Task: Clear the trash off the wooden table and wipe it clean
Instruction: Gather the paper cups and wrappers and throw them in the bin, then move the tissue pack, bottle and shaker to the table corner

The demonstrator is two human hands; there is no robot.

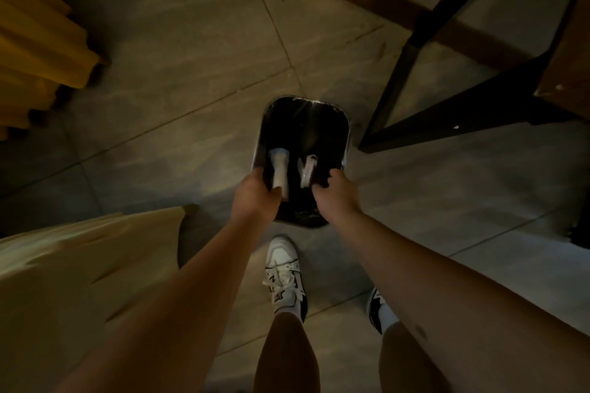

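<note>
Black-lined trash bin (305, 124) on tiled floor (191, 57), black table frame (415, 99) close at right, open floor left and far. Left hand (257, 193) grips a white cup-like piece (280, 169) over the bin's near rim; right hand (335, 190) pinches dark, blurred trash (319, 174), kind unclear. Tabletop corner (565, 73) cut off far right.

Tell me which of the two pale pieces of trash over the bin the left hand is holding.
The opaque white one on the left: the left hand grips its lower end. The clear crumpled piece sits nearer the right hand.
</note>
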